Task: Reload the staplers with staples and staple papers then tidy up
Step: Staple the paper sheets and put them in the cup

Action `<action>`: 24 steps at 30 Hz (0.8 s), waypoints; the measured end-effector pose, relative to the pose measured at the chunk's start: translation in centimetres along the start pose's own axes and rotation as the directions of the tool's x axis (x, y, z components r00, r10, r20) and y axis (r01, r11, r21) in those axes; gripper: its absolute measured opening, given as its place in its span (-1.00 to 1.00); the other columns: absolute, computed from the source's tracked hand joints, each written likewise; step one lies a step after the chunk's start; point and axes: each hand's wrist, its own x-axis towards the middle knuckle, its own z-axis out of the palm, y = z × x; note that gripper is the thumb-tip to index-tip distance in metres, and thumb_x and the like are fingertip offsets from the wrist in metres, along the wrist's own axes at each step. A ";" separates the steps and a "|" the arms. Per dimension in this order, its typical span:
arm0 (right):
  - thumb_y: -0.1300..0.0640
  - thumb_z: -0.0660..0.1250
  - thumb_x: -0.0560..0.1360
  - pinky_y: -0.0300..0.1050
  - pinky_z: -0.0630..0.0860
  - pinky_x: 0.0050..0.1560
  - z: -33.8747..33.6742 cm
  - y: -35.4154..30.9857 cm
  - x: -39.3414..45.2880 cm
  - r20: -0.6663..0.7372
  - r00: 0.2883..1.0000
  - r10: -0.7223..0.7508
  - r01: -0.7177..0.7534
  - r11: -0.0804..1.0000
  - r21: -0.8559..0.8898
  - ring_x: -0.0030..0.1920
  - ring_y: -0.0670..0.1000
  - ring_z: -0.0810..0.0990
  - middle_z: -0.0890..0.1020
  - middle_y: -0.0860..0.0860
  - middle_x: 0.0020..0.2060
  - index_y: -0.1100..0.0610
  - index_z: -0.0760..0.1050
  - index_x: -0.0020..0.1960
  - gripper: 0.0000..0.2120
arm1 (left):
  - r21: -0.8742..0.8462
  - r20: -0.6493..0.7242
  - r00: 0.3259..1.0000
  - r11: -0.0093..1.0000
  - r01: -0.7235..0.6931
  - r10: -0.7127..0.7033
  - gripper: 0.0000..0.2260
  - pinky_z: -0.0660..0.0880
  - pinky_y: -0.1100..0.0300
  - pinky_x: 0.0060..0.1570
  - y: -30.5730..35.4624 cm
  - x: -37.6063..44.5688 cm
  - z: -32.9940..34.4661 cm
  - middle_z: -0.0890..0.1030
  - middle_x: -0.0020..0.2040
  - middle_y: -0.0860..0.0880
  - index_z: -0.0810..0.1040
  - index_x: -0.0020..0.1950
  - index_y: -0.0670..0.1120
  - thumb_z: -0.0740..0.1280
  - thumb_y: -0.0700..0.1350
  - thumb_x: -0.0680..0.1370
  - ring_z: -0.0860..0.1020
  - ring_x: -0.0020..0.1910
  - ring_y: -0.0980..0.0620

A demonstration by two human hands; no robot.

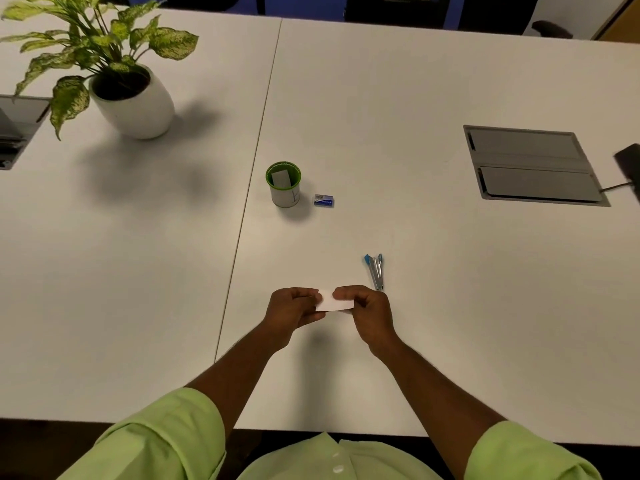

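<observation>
The left hand (294, 308) and the right hand (363, 306) are each pinching one end of a small white paper (331, 301), holding it just above the white table (433, 237) near its front edge. A blue stapler (375, 270) is lying open on the table just beyond the right hand. Farther back, a green-rimmed cup (284, 184) is standing with a staple box (323, 200) just to its right. A potted plant (114, 74) is sitting at the far left.

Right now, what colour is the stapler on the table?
Blue and silver metal; the stapler shows best in the head view.
</observation>
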 end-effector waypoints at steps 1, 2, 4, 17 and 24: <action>0.61 0.20 0.47 -0.18 0.65 -0.06 -0.2 0.0 0.1 0.010 1.000 -0.003 0.003 1.000 0.006 0.05 0.11 0.69 0.71 0.18 -0.04 0.25 0.68 -0.09 -0.62 | 0.008 -0.011 1.000 1.000 -0.002 0.002 -0.78 0.66 0.05 -0.05 -0.1 -0.1 0.2 0.66 0.05 -0.31 0.62 0.09 -0.34 0.47 -0.29 0.48 0.69 -0.02 -0.19; 0.60 0.21 0.47 -0.18 0.65 -0.06 -0.4 -0.1 0.0 0.022 1.000 -0.004 0.003 1.000 0.010 0.04 0.11 0.69 0.71 0.18 -0.04 0.26 0.68 -0.08 -0.64 | 0.011 -0.021 1.000 1.000 -0.002 0.002 -0.77 0.66 0.05 -0.04 -0.2 -0.2 0.4 0.67 0.05 -0.31 0.62 0.11 -0.34 0.47 -0.29 0.48 0.69 -0.03 -0.20; 0.55 0.24 0.50 -0.18 0.64 -0.06 -0.6 0.0 -0.1 0.049 0.999 0.002 -0.003 1.000 0.019 0.03 0.09 0.70 0.72 0.15 -0.03 0.24 0.69 -0.07 -0.67 | 0.018 -0.026 1.000 1.000 -0.008 0.008 -0.77 0.67 0.06 -0.07 -0.4 -0.5 0.6 0.68 0.02 -0.29 0.62 0.12 -0.30 0.47 -0.27 0.49 0.71 -0.06 -0.22; 0.20 0.30 0.61 0.04 0.69 -0.02 -1.8 -0.2 -1.3 0.095 0.987 0.133 -0.144 0.983 0.111 0.04 0.06 0.66 0.65 0.07 0.09 0.06 0.65 0.17 -0.79 | 0.158 -0.124 0.985 0.983 -0.098 0.118 -0.87 0.66 0.10 -0.22 -1.1 -1.1 1.7 0.71 -0.18 -0.23 0.64 -0.04 -0.28 0.44 -0.21 0.53 0.72 -0.21 -0.20; 0.32 0.47 0.47 -0.04 0.69 -0.11 -1.7 -0.8 -0.4 0.050 0.998 0.042 -0.044 0.998 0.045 0.01 0.09 0.68 0.69 0.05 0.01 0.04 0.64 0.04 -0.76 | 0.163 -0.118 0.984 0.980 -0.114 0.134 -0.83 0.66 0.09 -0.24 -1.1 -1.1 2.3 0.72 -0.16 -0.22 0.64 -0.03 -0.27 0.41 -0.15 0.57 0.72 -0.22 -0.19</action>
